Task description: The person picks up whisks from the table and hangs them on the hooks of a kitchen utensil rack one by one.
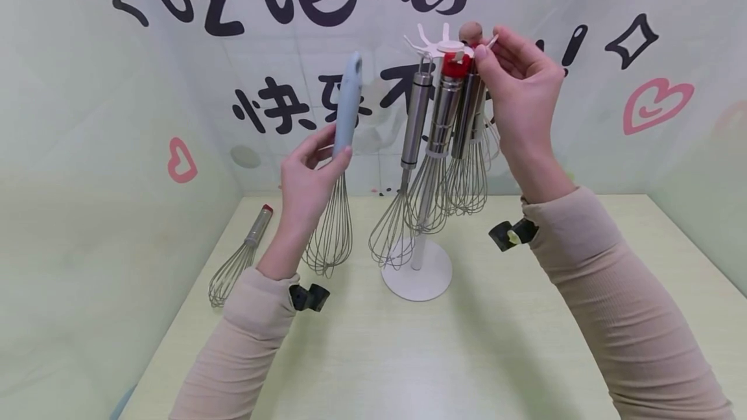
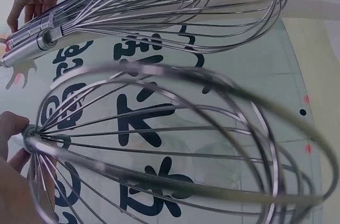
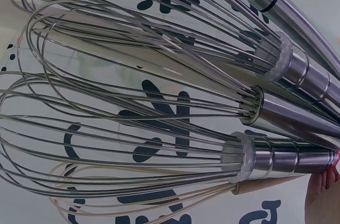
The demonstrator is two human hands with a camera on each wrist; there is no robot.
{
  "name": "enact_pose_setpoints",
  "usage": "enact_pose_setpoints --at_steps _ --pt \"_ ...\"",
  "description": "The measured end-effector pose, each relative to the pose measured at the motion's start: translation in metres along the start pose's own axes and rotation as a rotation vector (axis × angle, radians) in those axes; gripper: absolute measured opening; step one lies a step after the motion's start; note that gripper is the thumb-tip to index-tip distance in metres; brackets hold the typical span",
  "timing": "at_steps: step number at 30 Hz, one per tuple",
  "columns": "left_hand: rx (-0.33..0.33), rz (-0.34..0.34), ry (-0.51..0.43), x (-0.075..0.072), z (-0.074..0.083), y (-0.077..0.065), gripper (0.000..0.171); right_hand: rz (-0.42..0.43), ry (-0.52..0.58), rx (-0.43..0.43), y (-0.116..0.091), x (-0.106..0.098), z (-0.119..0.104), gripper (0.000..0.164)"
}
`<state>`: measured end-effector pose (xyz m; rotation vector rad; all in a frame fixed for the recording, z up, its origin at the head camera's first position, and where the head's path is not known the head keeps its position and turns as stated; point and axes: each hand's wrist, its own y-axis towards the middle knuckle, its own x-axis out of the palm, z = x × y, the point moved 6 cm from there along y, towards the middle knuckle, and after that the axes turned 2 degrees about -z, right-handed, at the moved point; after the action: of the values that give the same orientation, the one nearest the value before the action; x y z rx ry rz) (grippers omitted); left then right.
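In the head view my left hand (image 1: 309, 180) grips a whisk by its pale blue handle (image 1: 348, 105), upright with the wire loops (image 2: 175, 144) below. To its right stands a white whisk rack (image 1: 417, 271) with curved hooks at the top. Several metal-handled whisks hang from it, one with a red end (image 1: 456, 65). My right hand (image 1: 525, 80) is at the rack's top right, thumb and fingers pinching around a white hook beside another whisk's red end (image 3: 336, 159). A wooden-handled whisk (image 3: 265, 182) hangs behind, its round wooden end close to my fingers.
A steel whisk with a red end (image 1: 255, 232) lies on the table (image 1: 397, 355) at the left, beside my left forearm. Behind the rack is a pale wall sheet (image 1: 373, 174) with large black characters and pink hearts. A similar sheet (image 1: 117, 212) encloses the left side.
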<state>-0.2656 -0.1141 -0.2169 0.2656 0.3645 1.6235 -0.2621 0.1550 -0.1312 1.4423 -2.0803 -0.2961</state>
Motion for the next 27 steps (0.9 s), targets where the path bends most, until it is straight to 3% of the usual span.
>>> enact_pose_setpoints --at_steps 27 --pt "0.092 -0.053 -0.054 0.015 0.027 -0.006 0.047 -0.062 0.004 0.042 0.003 0.003 0.004 0.035"
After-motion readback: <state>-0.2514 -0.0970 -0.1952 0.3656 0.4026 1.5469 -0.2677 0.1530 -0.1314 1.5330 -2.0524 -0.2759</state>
